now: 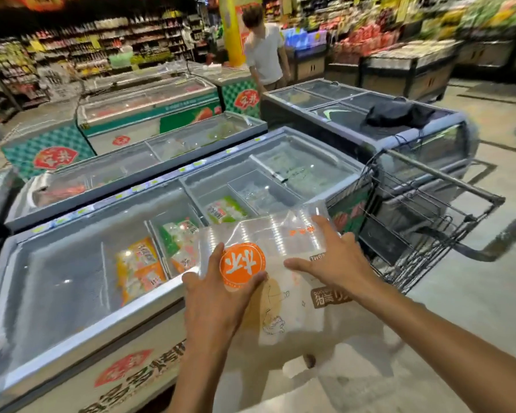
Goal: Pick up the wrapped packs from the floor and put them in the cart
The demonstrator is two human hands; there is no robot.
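- Broadly, glass-topped chest freezers [108, 263] fill the left and middle, lids shut over bagged goods; they are only backdrop to the job.
- Right of them stands the wire cart [423, 222], its basket just beyond the hands, handle bar angled toward the person, so a short forward reach should be enough to drop things in.
- Held up between freezer edge and cart, clear of the floor, is a wrapped pack [268, 263], clear film with an orange round logo.
- Left hand [218, 293] clasps its near edge, thumb over the logo; right hand [331, 260] lies spread flat on top, likely steadying the slippery film.
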